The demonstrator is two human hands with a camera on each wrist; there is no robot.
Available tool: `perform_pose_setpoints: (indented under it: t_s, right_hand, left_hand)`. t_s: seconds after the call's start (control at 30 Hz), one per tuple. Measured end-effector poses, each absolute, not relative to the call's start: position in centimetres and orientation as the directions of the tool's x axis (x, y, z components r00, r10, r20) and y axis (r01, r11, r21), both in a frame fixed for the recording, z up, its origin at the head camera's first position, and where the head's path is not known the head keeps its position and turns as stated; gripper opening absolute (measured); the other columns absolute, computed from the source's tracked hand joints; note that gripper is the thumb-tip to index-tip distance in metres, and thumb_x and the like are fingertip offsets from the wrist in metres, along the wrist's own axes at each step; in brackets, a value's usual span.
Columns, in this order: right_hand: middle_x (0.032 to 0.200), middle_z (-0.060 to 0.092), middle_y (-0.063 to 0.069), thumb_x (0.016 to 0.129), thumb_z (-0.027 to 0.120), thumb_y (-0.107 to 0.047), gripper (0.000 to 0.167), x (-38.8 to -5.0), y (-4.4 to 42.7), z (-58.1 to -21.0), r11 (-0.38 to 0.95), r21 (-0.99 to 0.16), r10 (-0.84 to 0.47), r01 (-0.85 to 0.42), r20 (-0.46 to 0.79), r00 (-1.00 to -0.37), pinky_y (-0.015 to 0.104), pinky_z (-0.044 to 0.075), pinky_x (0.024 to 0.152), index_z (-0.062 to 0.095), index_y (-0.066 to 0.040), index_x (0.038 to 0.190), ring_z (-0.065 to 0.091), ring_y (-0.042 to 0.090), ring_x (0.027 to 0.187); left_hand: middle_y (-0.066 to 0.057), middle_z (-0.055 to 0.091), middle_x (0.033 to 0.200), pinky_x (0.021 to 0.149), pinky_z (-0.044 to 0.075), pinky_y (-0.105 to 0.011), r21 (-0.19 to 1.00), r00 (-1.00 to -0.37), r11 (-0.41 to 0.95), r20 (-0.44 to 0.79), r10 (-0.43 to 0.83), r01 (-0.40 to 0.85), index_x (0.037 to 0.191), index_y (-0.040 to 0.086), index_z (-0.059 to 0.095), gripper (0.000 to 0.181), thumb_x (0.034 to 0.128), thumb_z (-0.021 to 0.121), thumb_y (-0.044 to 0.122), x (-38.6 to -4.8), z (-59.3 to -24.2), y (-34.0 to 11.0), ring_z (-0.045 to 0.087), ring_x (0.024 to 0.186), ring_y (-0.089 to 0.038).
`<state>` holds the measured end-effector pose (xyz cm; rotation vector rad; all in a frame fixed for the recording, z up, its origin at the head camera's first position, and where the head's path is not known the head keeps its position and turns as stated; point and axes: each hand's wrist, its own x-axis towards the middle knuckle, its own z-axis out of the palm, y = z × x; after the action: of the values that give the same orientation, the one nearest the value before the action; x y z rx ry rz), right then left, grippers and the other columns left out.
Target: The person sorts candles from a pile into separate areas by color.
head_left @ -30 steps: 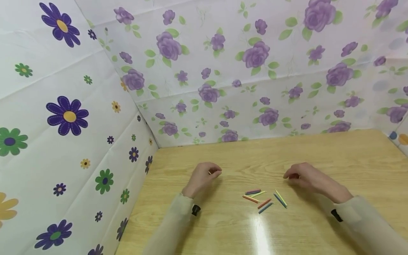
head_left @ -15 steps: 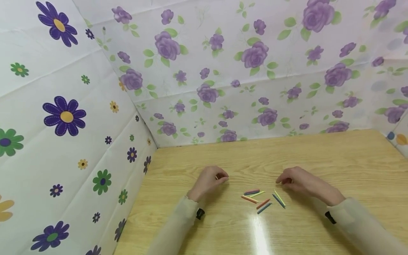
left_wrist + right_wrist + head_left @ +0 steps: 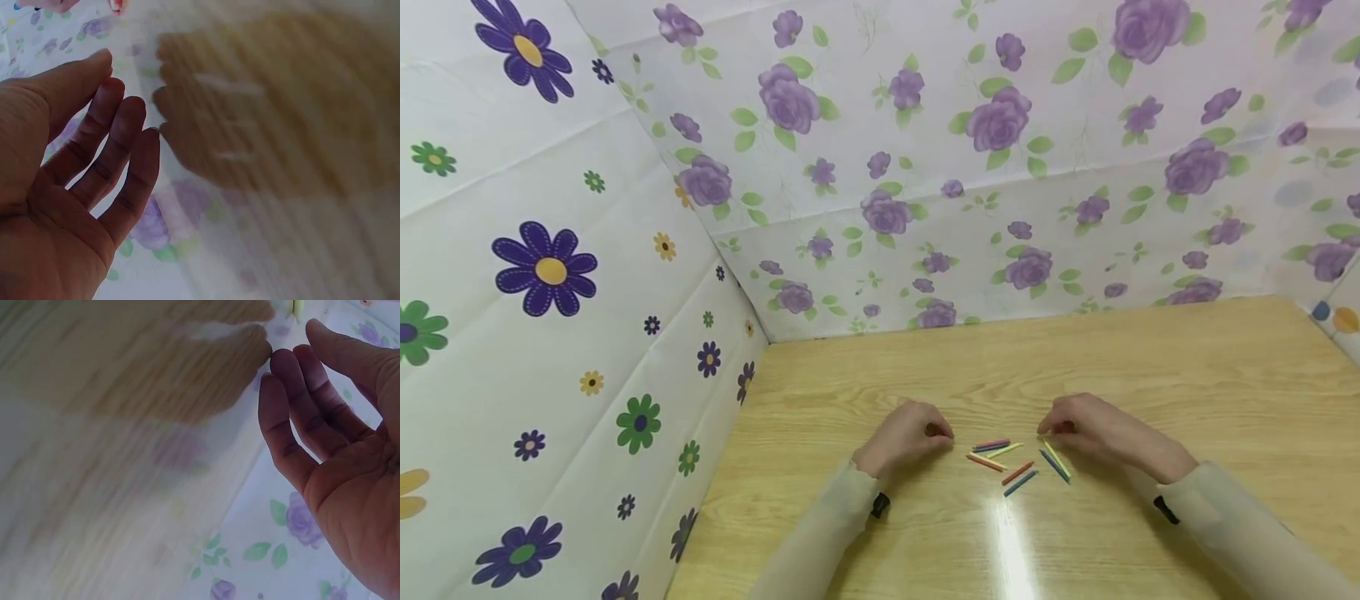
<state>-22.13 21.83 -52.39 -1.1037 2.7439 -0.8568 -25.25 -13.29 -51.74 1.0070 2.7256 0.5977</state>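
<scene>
Several thin crayons with pointed ends lie in a loose group on the wooden table. On the group's left, a pink crayon (image 3: 996, 442) and an orange crayon (image 3: 984, 461) lie among others. A blue crayon (image 3: 1021, 483) is nearest the front, and a yellow crayon (image 3: 1057, 459) lies beside another blue one on the right. My left hand (image 3: 910, 435) rests just left of the group, fingers loosely bent, holding nothing. My right hand (image 3: 1093, 427) is at the group's right, its fingertips close to the yellow crayon; whether they touch it I cannot tell. Its palm (image 3: 356, 481) holds nothing.
The wooden table (image 3: 850, 375) reaches back to a cloth wall with purple roses (image 3: 887, 212). On the left, another cloth wall with daisies (image 3: 550, 271) borders the table. A bright light reflection (image 3: 1011, 550) shines on the tabletop in front of the crayons.
Both hands have moved inward toward the crayons, the left to the right and nearer, the right to the left. The crayons lie as before.
</scene>
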Motion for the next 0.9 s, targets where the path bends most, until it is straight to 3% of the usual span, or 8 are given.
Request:
perform_pose_setpoints:
  t_s: [0.2,0.47,0.9]
  right_hand:
    - [0.099,0.079,-0.002,0.098,0.079,-0.008,0.011,-22.5,20.8,-52.7,0.575,-0.486,-0.667,-0.658,0.187,-0.721,0.026,0.06,0.077,0.086,-0.012,0.105,0.071,0.008,0.089]
    - [0.092,0.074,-0.006,0.097,0.08,-0.009,0.008,-22.9,18.7,-52.7,0.568,-0.484,-0.664,-0.666,0.208,-0.718,0.023,0.056,0.072,0.087,-0.012,0.101,0.063,0.001,0.083]
    - [0.088,0.074,-0.005,0.097,0.081,-0.009,0.007,-23.0,16.0,-53.6,0.582,-0.438,-0.667,-0.685,0.224,-0.71,0.022,0.055,0.071,0.087,-0.011,0.098,0.063,0.002,0.08]
  left_hand:
    - [0.006,0.08,0.097,0.077,0.052,-0.012,0.433,-0.712,0.66,-0.058,0.7,0.614,0.098,0.019,0.088,0.005,0.0973,0.085,0.023,-25.0,-52.1,-12.6,0.061,0.082,0.004]
    - [0.005,0.079,0.094,0.074,0.05,-0.01,0.435,-0.677,0.628,-0.056,0.734,0.646,0.096,0.018,0.087,0.009,0.0939,0.088,0.026,-24.8,-52.1,-11.8,0.059,0.077,0.006]
    - [0.007,0.079,0.092,0.072,0.049,-0.01,0.4,-0.671,0.638,-0.073,0.738,0.658,0.094,0.019,0.086,0.011,0.0948,0.087,0.03,-24.9,-52.1,-11.0,0.059,0.076,0.006]
